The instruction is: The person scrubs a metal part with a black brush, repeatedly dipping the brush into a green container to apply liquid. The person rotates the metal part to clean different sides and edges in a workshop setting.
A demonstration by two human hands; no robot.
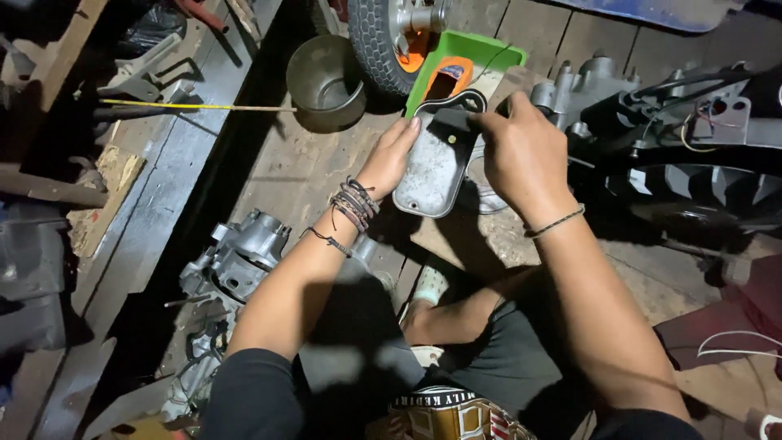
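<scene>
- Between our two hands lies the grey metal cover (436, 163).
- Our left hand (389, 157) grips its left edge.
- Our right hand (525, 155) clasps its top right corner.

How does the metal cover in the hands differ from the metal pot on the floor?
The metal cover is a flat, rounded oblong, held by the left hand and right hand; the metal pot is deep, round and rests untouched on the plank floor. Both are dull grey metal.

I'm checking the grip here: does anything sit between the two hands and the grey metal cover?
Nothing visible does. The left hand presses the metal cover along its left edge, and the right hand grips its upper right edge directly.
</scene>
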